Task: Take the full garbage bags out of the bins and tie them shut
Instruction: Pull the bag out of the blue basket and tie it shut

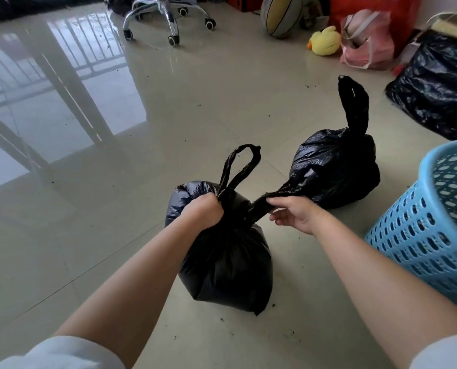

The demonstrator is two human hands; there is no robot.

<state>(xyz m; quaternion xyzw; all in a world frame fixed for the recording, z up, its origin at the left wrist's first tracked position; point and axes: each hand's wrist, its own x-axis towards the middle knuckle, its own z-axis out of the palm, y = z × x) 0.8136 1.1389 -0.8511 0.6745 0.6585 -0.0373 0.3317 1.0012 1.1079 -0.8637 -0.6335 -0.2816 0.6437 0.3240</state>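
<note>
A full black garbage bag [227, 259] stands on the tiled floor in front of me. My left hand [204, 210] grips the base of its left handle loop, which sticks up. My right hand [294, 213] pinches the bag's right handle, pulled out to the right. Behind it to the right sits a second black bag [336, 171], its neck gathered and one strip standing straight up. A light blue perforated bin [435, 225] stands at the right edge, beside my right forearm.
A larger black bag [437, 86] lies at the far right. Farther back are a pink plastic bag [365, 41], a yellow plush duck [324, 41], a ball [282, 16] and an office chair base [168, 17]. Small crumbs dot the floor.
</note>
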